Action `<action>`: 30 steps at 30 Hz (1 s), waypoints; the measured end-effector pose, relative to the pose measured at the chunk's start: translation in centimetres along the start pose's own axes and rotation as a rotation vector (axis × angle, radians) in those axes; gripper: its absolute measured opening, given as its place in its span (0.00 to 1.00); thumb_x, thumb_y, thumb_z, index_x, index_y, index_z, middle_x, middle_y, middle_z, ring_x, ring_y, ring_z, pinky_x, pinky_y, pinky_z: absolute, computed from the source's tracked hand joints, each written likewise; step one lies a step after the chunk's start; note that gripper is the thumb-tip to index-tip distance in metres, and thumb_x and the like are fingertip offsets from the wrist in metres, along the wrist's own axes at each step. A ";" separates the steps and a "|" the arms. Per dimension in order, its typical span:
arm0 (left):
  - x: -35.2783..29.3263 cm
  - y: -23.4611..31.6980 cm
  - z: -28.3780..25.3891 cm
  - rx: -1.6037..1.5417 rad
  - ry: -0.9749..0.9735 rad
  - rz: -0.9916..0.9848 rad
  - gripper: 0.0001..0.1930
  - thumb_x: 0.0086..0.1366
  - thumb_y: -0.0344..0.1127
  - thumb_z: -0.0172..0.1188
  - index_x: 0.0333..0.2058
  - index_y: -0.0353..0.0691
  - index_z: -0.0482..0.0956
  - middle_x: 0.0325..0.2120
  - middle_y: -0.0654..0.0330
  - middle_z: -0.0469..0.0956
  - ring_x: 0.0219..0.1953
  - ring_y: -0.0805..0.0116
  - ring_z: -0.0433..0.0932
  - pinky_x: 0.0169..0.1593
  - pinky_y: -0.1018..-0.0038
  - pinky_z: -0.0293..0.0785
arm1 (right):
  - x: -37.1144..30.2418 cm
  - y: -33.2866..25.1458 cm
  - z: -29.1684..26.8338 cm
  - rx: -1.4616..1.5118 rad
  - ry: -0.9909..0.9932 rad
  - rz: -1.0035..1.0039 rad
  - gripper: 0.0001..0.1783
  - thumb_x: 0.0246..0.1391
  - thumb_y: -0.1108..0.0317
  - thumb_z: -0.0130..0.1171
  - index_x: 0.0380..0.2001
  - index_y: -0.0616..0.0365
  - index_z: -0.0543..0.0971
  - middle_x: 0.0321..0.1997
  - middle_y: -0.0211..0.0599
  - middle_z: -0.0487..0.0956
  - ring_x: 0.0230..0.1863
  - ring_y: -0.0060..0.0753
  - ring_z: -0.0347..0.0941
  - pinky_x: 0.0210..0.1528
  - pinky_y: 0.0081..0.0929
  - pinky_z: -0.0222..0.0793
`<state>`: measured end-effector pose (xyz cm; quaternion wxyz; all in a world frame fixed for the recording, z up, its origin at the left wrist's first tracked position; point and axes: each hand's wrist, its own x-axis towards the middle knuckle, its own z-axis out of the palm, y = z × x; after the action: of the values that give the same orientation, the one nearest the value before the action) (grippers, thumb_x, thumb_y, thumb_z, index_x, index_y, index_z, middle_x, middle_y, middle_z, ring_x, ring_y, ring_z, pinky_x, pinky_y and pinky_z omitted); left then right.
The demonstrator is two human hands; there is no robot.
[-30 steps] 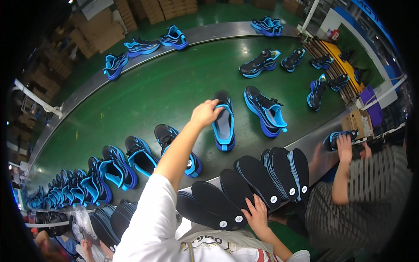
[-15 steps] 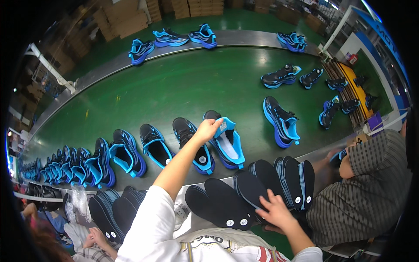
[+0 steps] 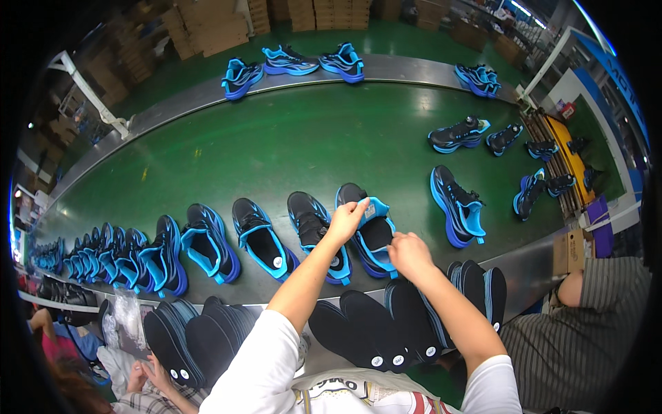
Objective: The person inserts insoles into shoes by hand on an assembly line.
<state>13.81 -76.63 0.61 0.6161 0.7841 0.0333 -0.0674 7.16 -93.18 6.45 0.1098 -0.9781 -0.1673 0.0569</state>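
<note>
One shoe (image 3: 376,210) points toe-away, long axis angled slightly left

Both forearms (image 3: 307,276) forward, fingers (image 3: 357,208) curled

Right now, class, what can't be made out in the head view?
All in the head view:
Inner toe of the held shoe: hidden by its upper.
Right hand: its back hides the grip underneath.
Farthest-left shoes: too small and overlapping to count.
Background cartons: markings blurred.

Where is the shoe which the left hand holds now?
In the head view, the held shoe is slightly right of centre, right of another shoe and above black insoles.
</note>
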 end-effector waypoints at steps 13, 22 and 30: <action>-0.5 0.1 -0.2 -0.059 -0.012 -0.003 0.25 0.57 0.53 0.52 0.32 0.29 0.75 0.18 0.64 0.70 0.23 0.80 0.64 0.25 0.80 0.60 | 1.7 -2.0 2.8 -0.018 0.161 0.010 0.21 0.50 0.55 0.49 0.33 0.66 0.73 0.48 0.55 0.68 0.44 0.49 0.67 0.47 0.37 0.65; -0.1 -0.6 0.3 -0.125 0.018 -0.007 0.26 0.55 0.50 0.57 0.37 0.27 0.74 0.18 0.65 0.69 0.22 0.80 0.63 0.24 0.81 0.59 | 3.0 0.1 0.4 0.008 -0.403 -0.078 0.12 0.41 0.62 0.51 0.22 0.60 0.78 0.31 0.49 0.75 0.39 0.48 0.69 0.43 0.38 0.66; 0.0 -0.4 0.6 -0.109 -0.027 -0.010 0.24 0.57 0.49 0.55 0.36 0.28 0.74 0.17 0.65 0.70 0.21 0.80 0.63 0.23 0.81 0.59 | 4.2 1.1 6.0 -0.061 -0.225 -0.225 0.09 0.44 0.69 0.47 0.23 0.61 0.76 0.34 0.47 0.72 0.40 0.44 0.68 0.42 0.35 0.67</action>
<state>13.71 -77.12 0.13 0.6579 0.7482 0.0325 -0.0793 10.52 -91.55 0.07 0.0662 -0.9435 -0.2889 0.1485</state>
